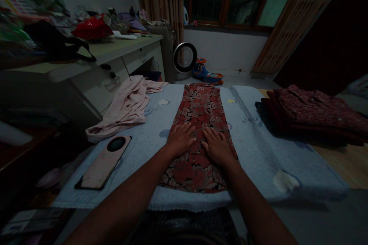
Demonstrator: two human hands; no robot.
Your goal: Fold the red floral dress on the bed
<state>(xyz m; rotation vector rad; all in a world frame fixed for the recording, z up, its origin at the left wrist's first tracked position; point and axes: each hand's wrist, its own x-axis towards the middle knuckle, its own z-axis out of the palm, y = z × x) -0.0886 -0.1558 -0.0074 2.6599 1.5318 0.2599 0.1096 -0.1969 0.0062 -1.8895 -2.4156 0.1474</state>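
Note:
A red floral garment (201, 107), folded into a long narrow strip, lies lengthwise before me on a light blue cloth (247, 160). My left hand (180, 139) rests flat on its left side with the fingers stretched out. Across from it, my right hand (216, 144) presses on the right side, palm down and fingers spread. The fabric looks mostly smooth under both hands. What kind of garment it is, I cannot tell from the folded shape.
Left of the cloth's middle lie a crumpled pale pink garment (126, 107) and a phone (105, 162). A stack of folded dark red clothes (316, 113) sits on the right. Beyond the table are a cluttered desk (138, 49) and a blue ride-on toy (205, 72).

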